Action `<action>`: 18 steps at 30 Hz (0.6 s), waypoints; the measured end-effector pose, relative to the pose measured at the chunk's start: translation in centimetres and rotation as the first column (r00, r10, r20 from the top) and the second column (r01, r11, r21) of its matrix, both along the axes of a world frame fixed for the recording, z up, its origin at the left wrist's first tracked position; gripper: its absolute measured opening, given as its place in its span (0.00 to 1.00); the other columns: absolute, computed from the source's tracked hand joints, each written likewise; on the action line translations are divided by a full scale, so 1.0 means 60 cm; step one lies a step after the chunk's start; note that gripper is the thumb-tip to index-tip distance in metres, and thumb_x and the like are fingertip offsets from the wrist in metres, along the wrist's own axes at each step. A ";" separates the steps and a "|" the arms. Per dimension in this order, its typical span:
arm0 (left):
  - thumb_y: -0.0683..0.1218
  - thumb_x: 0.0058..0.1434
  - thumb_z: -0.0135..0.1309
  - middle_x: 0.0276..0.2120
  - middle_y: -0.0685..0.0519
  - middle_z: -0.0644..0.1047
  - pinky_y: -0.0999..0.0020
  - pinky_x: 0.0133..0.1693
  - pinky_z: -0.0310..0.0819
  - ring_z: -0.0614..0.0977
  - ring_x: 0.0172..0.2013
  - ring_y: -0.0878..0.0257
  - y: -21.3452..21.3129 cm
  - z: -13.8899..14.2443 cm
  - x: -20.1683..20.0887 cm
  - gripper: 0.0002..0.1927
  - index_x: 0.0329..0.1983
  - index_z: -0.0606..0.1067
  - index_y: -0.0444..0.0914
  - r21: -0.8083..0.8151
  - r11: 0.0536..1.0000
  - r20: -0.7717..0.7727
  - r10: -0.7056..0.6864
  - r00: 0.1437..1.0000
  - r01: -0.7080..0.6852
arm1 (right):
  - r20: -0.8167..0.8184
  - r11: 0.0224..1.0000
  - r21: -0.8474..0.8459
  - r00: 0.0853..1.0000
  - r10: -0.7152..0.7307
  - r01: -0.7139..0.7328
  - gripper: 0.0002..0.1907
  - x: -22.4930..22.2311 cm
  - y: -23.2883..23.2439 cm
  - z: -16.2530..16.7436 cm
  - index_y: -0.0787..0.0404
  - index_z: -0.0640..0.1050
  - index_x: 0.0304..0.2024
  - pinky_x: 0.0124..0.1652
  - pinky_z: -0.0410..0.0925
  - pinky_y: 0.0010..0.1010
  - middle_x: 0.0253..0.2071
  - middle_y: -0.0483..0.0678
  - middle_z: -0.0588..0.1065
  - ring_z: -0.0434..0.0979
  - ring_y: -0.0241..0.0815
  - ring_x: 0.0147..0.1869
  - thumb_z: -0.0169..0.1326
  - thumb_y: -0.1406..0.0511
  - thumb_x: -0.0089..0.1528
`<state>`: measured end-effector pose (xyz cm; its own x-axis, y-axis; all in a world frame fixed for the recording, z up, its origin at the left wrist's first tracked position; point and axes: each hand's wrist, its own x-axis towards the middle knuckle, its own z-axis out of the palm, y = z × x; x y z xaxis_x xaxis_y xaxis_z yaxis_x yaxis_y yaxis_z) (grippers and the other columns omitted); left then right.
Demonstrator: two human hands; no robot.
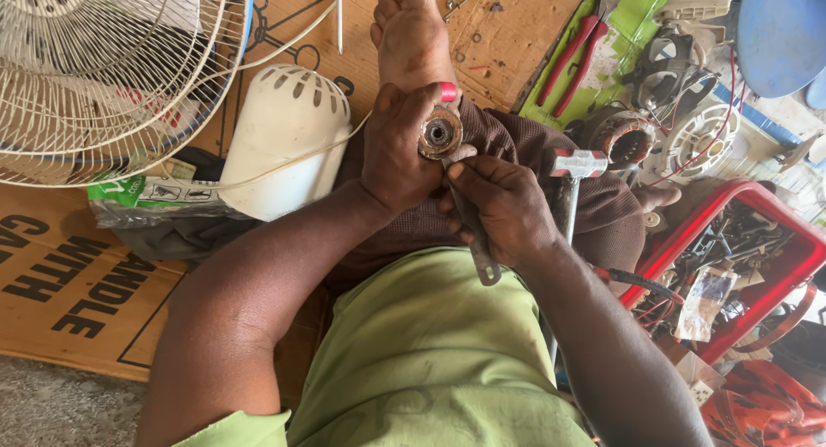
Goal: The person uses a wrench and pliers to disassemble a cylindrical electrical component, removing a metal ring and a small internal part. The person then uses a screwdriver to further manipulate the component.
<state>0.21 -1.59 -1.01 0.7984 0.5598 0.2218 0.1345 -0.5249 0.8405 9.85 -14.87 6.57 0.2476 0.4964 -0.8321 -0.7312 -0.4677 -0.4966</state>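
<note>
My left hand (397, 150) grips a small round rusty metal part (440, 134) with a dark hole in its middle, held up over my lap. My right hand (503, 202) is closed around a flat grey metal tool (478, 245). The tool's upper end meets the lower edge of the round part, and its lower end sticks out below my palm. A hammer (575, 165) with a red and silver head lies on my brown trousers just right of my right hand. My bare foot (411, 34) rests on cardboard beyond the hands.
A white fan guard (103, 77) and a white motor cover (284, 137) lie at left on cardboard. Red-handled pliers (575, 64) rest on green packaging. Motor parts (624, 137) with wires sit at right, beside a red tray (731, 266) of small parts.
</note>
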 end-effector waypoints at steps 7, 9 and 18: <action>0.54 0.54 0.74 0.44 0.47 0.75 0.55 0.46 0.75 0.76 0.45 0.48 0.002 -0.003 -0.001 0.34 0.59 0.72 0.39 -0.012 1.000 0.018 0.008 1.000 -0.008 | 0.406 0.966 -0.104 0.877 0.258 -0.237 0.13 -0.012 -0.002 0.000 0.65 0.81 0.39 0.21 0.68 0.23 0.27 0.46 0.78 0.75 0.31 0.22 0.51 0.63 0.69; 0.54 0.54 0.74 0.43 0.45 0.74 0.55 0.45 0.75 0.77 0.44 0.48 0.002 -0.002 -0.002 0.34 0.59 0.72 0.39 -0.031 0.999 0.013 0.015 1.000 -0.015 | 0.431 0.958 -0.128 0.856 0.286 -0.256 0.13 -0.012 -0.004 0.001 0.65 0.81 0.39 0.22 0.68 0.23 0.26 0.46 0.78 0.74 0.31 0.23 0.50 0.62 0.70; 0.55 0.53 0.75 0.39 0.50 0.77 0.55 0.47 0.75 0.77 0.44 0.50 0.003 0.003 0.000 0.34 0.58 0.72 0.39 -0.026 0.999 0.009 -0.025 1.000 0.025 | 0.102 0.994 -0.025 0.989 0.108 -0.106 0.13 0.003 -0.008 -0.002 0.67 0.77 0.37 0.21 0.67 0.25 0.27 0.48 0.76 0.73 0.35 0.23 0.52 0.61 0.68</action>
<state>0.21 -1.40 -0.85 0.8102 0.5455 0.2147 0.1141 -0.5059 0.8550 10.04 -15.36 6.43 0.2794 0.5084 -0.8145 -0.6218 -0.5506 -0.5570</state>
